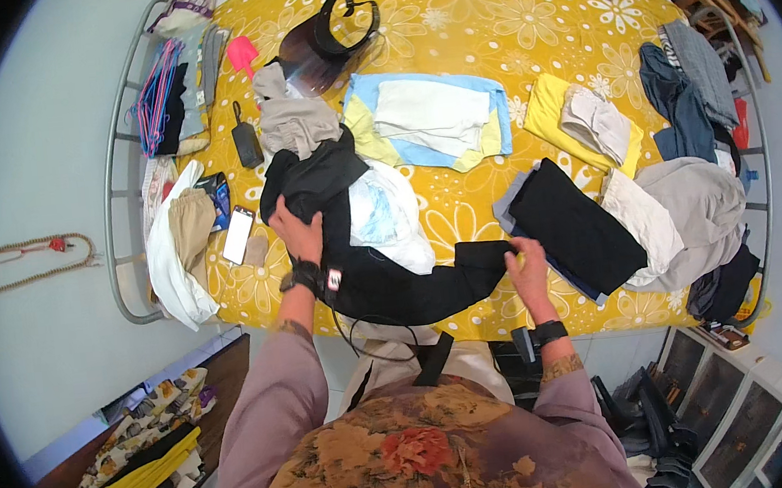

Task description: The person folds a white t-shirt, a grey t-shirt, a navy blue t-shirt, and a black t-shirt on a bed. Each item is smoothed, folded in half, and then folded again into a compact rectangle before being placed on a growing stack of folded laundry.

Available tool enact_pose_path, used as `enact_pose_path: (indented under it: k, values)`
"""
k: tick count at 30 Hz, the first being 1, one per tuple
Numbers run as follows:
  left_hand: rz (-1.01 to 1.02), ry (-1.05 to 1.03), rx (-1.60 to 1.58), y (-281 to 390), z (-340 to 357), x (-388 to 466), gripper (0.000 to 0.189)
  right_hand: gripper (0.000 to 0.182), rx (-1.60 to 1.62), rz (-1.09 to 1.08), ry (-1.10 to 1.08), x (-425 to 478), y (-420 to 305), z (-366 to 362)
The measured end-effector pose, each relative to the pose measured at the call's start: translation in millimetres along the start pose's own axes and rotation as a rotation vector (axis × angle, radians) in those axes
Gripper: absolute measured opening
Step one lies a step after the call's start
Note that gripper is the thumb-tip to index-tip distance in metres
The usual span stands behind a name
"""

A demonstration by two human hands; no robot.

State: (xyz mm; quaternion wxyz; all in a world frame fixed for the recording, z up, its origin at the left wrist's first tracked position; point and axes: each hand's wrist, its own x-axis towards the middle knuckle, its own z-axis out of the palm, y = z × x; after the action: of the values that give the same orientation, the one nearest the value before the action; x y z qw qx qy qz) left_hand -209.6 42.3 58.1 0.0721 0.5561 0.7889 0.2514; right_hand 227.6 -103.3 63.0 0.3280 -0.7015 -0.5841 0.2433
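A black garment (396,293) lies curved across the bed in front of me, one narrow end to the right and a bunched part at the upper left. My left hand (298,235) rests on the bunched part with thumb and fingers apart; whether it grips the cloth is unclear. At the right end, the fingertips of my right hand (529,269) pinch the edge of the black cloth. Partly beneath the garment is a white piece of clothing (388,209) with a light-blue print. Beige cloth (298,122) lies just beyond the bunched part.
Folded black clothing (573,226) lies right of my right hand, beside a grey garment (695,215). Farther back are a folded white cloth (431,113), yellow clothing (548,112) and a dark visor (322,46). A smartphone (240,235) lies left. Metal rails (111,200) edge the bed.
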Motion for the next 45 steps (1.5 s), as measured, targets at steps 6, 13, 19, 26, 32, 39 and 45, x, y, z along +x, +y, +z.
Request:
enact_pose_path:
  k: [6, 13, 19, 26, 32, 39, 45]
  values:
    - [-0.058, -0.220, 0.211, -38, -6, 65, 0.033, 0.022, 0.316, 0.143, -0.353, -17, -61, 39]
    - [0.444, -0.731, -0.422, 60, -85, -13, 0.015, 0.036, 0.798, 0.680, -0.568, -6, -125, 61]
    - [0.637, -1.263, -0.547, 100, -148, -101, 0.015, 0.031, 1.227, 0.862, -0.676, -16, -165, 97]
    - [0.587, -1.440, -0.655, 82, -152, -107, 0.015, 0.028, 1.068, 0.769, -0.510, -30, -171, 88]
    - [0.516, -1.784, -0.804, 88, -152, -115, 0.019, 0.024, 0.771, 0.663, -0.698, -57, -182, 44]
    - [0.618, -0.514, -0.295, 32, -97, -33, 0.066, 0.028, 1.027, 0.725, -0.486, -71, -221, -49]
    - [0.529, -0.611, -0.073, -47, -45, -14, 0.040, 0.035, 1.049, 0.612, -0.261, -78, -264, -87]
